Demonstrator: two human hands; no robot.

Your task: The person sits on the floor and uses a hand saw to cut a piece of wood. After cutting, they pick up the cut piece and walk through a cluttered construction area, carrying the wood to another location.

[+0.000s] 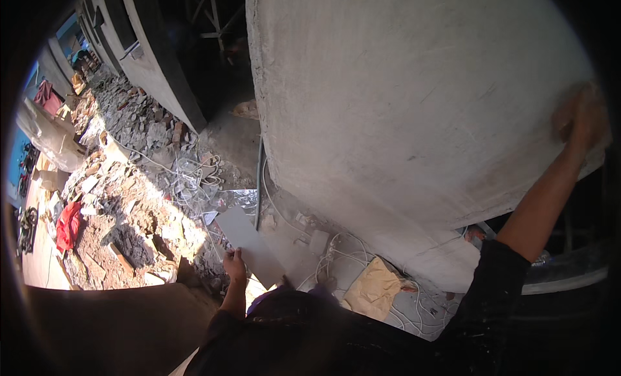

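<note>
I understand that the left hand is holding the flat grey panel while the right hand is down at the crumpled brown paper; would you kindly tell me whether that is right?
Not quite: the right hand is raised, blurred, at the far right of the grey wall, as the head view shows. The left hand is indeed holding the flat grey panel.

1. Right grip (580, 119) blurs against a concrete wall (414, 104), any held item indistinct.
2. A grey board (251, 245) partly hides the left grip (234, 266).
3. Deep shadow obscures an opening (213, 65).
4. A distant figure (81, 58) appears too small for detail.
</note>
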